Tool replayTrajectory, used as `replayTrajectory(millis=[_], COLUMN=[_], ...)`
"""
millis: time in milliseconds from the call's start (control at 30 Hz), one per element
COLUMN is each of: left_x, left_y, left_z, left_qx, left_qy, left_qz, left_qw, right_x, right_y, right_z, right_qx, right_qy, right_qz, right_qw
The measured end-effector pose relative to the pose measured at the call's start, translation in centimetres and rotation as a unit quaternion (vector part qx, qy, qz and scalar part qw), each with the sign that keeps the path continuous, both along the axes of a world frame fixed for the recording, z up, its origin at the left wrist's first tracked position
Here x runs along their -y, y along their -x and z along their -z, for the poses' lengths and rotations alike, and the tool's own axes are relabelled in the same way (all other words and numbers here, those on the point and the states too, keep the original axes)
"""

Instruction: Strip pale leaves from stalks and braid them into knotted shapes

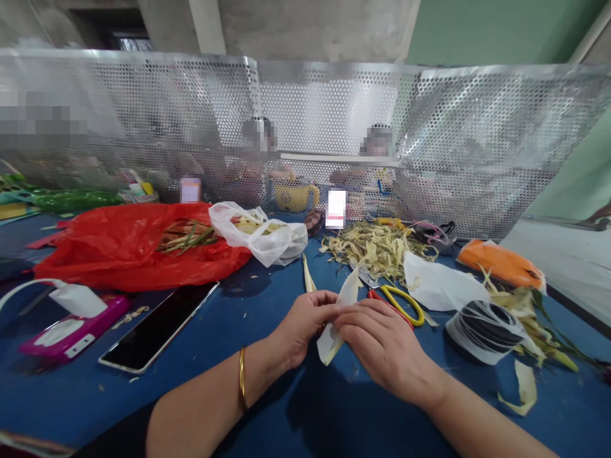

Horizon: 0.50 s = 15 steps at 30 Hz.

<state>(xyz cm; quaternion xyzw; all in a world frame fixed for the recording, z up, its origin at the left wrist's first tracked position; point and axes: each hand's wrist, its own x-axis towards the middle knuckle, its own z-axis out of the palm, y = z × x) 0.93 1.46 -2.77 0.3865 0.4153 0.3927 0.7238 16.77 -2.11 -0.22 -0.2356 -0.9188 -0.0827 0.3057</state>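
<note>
My left hand [301,326] and my right hand [384,343] meet over the front of the blue table, both closed on one pale, pointed husk-like strip [350,287]. One end sticks up above my fingers and the other hangs below them. The fingertips cover its middle. Just beyond my left hand lies another narrow pale strip [308,275]. Scissors [405,306] with red and yellow handles rest beside my right hand, partly hidden by it. Behind them spreads a heap of dry yellowish strips [382,247].
Left of my hands are a black-screened phone [160,327], a magenta power strip [71,327] with a white plug, a red bag [119,245] and a white bag [281,245]. A dark spool [487,331] sits right. People sit behind a perforated metal screen [329,108].
</note>
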Motion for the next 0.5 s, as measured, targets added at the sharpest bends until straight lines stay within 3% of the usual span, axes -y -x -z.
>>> replayTrajectory(millis=[133, 233, 333, 400, 500], left_x=[-0.2, -0.3, 0.0, 0.3, 0.7], left_y=[0.0, 0.1, 0.1, 0.2, 0.1], left_z=[0.2, -0.1, -0.7, -1.1, -1.5], left_qx=[-0.032, -0.067, -0.057, -0.021, 0.009], left_qy=[-0.035, -0.071, -0.125, -0.148, -0.159], left_qz=[-0.019, -0.042, -0.061, -0.037, -0.009], left_qw=[0.999, 0.994, 0.989, 0.988, 0.987], right_x=[0.5, 1.1, 1.2, 0.9, 0.3], right_y=[0.1, 0.3, 0.6, 0.8, 1.0], right_z=[0.2, 0.5, 0.6, 0.6, 0.8], right_qx=[-0.041, -0.177, -0.349, -0.411, -0.432], right_qy=[0.034, 0.149, 0.33, 0.418, 0.467], right_qz=[-0.03, 0.011, 0.092, 0.105, 0.106], right_qw=[0.998, 0.973, 0.872, 0.804, 0.764])
